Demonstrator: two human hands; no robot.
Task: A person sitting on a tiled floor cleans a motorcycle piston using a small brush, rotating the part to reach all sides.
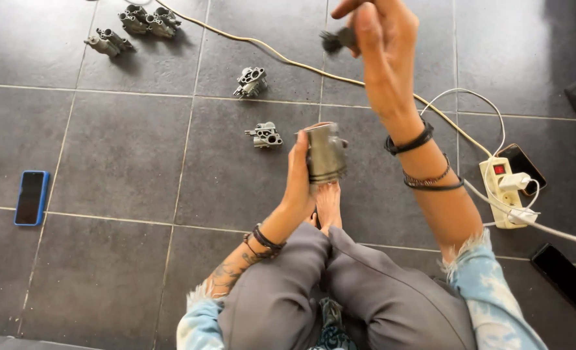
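Left grip (pixel 299 170) closed around a grey metal cylinder (pixel 325 153), palm flat to its near side, fingers wrapped behind and out of sight. Cylinder held upright, long axis running straight up and down, open top rim facing the camera, lower end just above the bare foot (pixel 327 204). Right grip (pixel 366 32) raised high, well above and slightly beyond the cylinder, fingertips pinched on a small dark part (pixel 337 40); too blurred to name it more closely. Small part sits up and a touch to the right of the cylinder's open mouth, so the line between them runs nearly along the cylinder's own axis. Left hand clearly the nearer of the two, already on the cylinder; right hand apart from it, with clear air between.

Around them, on the dark tiled floor (pixel 126 149): two cast metal carburettor-like bodies (pixel 264 135) just left of the cylinder, another cluster of them (pixel 135 26) farther off at top left. Blue phone (pixel 31 198) lying flat, well to the left. White power strip (pixel 503 191) to the right with a red switch, a charger plugged in, a cream cable (pixel 268 55) trailing across the tiles behind the raised hand. Two dark phones (pixel 565 275) beside the strip. Grey trousers (pixel 340 291) and pale blue frayed sleeves at the bottom edge.
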